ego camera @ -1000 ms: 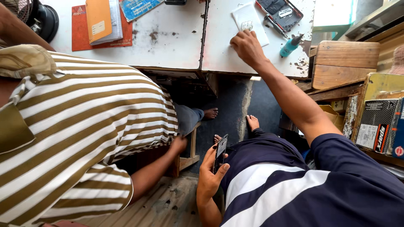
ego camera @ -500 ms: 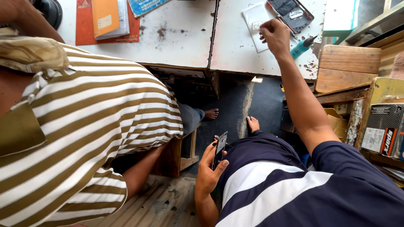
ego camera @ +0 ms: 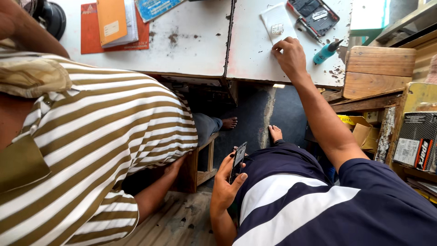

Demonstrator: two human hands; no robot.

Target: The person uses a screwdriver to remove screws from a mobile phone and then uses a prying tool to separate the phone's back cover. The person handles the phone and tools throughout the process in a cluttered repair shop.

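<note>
My left hand (ego camera: 224,184) hangs low beside my lap and grips a dark phone (ego camera: 239,159), held upright on its edge. My right hand (ego camera: 289,57) reaches out onto the white worktable (ego camera: 195,50), fingers bent, with the fingertips at the lower edge of a white sheet (ego camera: 276,20) that carries a small part. Whether the fingers pinch anything is hidden. A dismantled phone (ego camera: 314,13) lies just beyond the sheet. A teal-handled screwdriver (ego camera: 325,51) rests right of my hand.
A person in a brown-and-white striped shirt (ego camera: 91,146) sits close on my left, one hand down at a wooden stool (ego camera: 200,168). Orange books (ego camera: 114,23) lie at the table's left. Wooden boards (ego camera: 378,73) and boxes (ego camera: 416,141) crowd the right. Bare feet show under the table.
My right hand moved right across the white sheet, then drew back to its lower edge. My left hand kept its grip on the phone.
</note>
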